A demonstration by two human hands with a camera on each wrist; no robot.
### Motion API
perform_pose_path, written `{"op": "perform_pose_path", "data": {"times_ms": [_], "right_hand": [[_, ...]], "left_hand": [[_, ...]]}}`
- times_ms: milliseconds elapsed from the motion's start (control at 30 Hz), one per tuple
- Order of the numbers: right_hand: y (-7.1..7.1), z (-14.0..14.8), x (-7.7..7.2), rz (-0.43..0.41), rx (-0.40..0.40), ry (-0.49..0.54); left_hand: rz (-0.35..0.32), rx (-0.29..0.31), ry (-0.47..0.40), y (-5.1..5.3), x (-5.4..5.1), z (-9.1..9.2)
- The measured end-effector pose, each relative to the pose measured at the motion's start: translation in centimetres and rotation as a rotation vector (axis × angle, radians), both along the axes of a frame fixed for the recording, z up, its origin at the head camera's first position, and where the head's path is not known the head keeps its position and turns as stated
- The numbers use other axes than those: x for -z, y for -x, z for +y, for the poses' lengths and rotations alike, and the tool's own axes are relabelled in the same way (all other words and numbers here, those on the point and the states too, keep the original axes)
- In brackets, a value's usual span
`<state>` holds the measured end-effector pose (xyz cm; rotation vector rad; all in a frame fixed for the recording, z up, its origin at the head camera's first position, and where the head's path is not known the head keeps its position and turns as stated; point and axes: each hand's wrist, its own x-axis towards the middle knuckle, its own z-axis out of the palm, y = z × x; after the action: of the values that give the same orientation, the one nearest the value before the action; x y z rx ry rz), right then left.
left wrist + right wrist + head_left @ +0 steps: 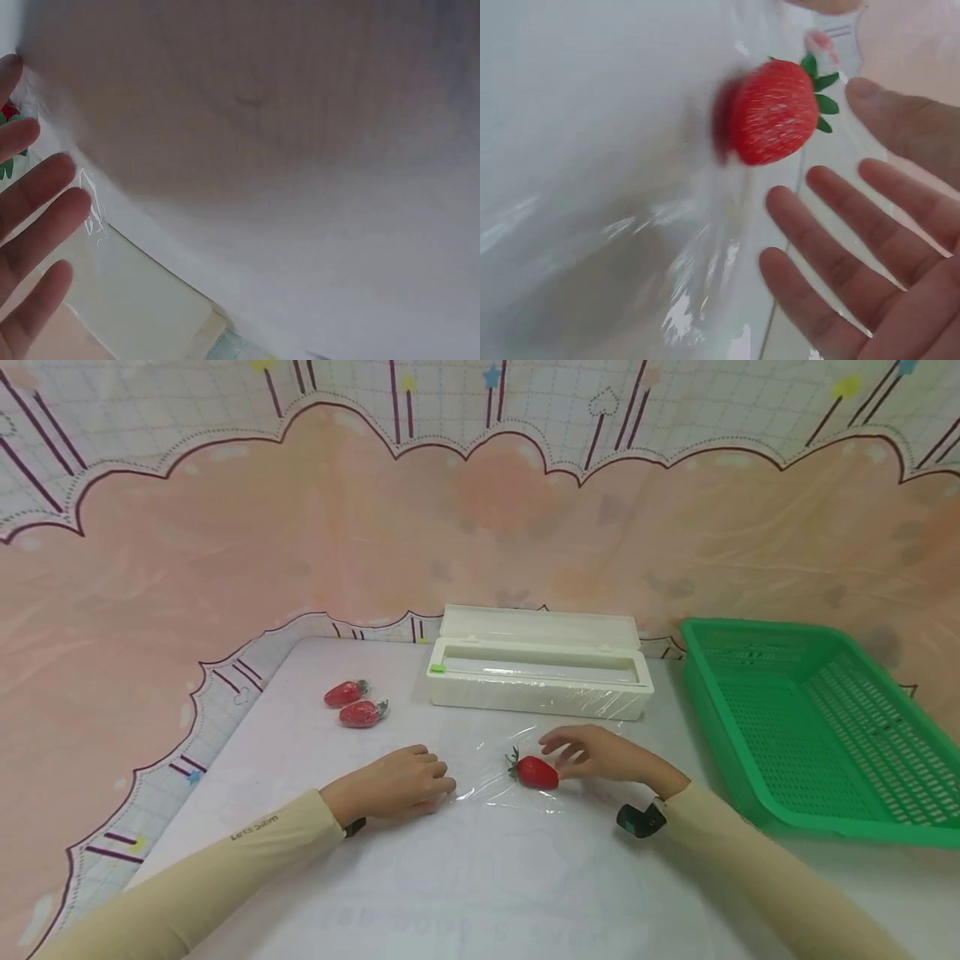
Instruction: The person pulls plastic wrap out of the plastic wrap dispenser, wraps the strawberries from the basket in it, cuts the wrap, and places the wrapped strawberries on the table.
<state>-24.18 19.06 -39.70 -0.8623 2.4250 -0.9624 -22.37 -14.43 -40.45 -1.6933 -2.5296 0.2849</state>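
A red strawberry (537, 772) with a green leafy cap lies on a sheet of clear plastic wrap (487, 789) on the white table. Just to its right is my right hand (600, 755); the right wrist view shows its fingers (832, 262) spread beside the strawberry (776, 112), not gripping it. My left hand (397, 783) is low over the table at the wrap's left edge. Its fingers (45, 195) look loosely extended in the left wrist view, and no held thing shows there. Two more strawberries (363, 713), shiny as if wrapped, lie at the back left.
Behind the wrap stands a white plastic-wrap dispenser box (536, 693), lid up, with a green slider (438, 668) at its left end and film hanging over its front. A green perforated basket (780, 818) stands at the right. A patterned cloth (480, 543) hangs behind the table.
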Motion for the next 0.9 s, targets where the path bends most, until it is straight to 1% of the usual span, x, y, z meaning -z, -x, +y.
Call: {"op": "perform_pose_path", "data": {"times_ms": [67,200,300,400,467,533,733,800,900], "right_hand": [[-1.0,1.1,-0.1,0.045,0.021,-0.016],[-3.3,3.4,-0.4,0.141,0.06,-0.093],[-4.8,5.1,-0.2,0.255,0.057,-0.184],[-5.8,6.2,0.2,0.39,0.031,-0.271],[-6.2,6.6,0.5,0.465,0.006,-0.304],[-6.3,6.8,0.7,0.512,-0.002,-0.318],[-6.3,6.9,1.3,0.606,-0.012,-0.333],[-6.3,6.8,1.5,0.654,-0.03,-0.325],[-6.3,6.6,1.8,0.707,-0.037,-0.319]], "left_hand": [[0.027,0.006,0.012,0.0,0.0,0.1],[0.08,0.027,0.049,0.1,-0.3,0.1],[0.099,0.052,0.063,0.0,-0.5,-0.1],[0.105,0.077,0.053,0.0,-0.4,-0.3],[0.107,0.088,0.045,0.0,-0.4,-0.5],[0.106,0.094,0.029,0.1,-0.3,-0.6],[0.105,0.112,-0.016,0.2,0.1,-0.1],[0.106,0.111,-0.013,0.2,0.2,0.1],[0.111,0.098,0.005,0.1,0.2,0.3]]}}
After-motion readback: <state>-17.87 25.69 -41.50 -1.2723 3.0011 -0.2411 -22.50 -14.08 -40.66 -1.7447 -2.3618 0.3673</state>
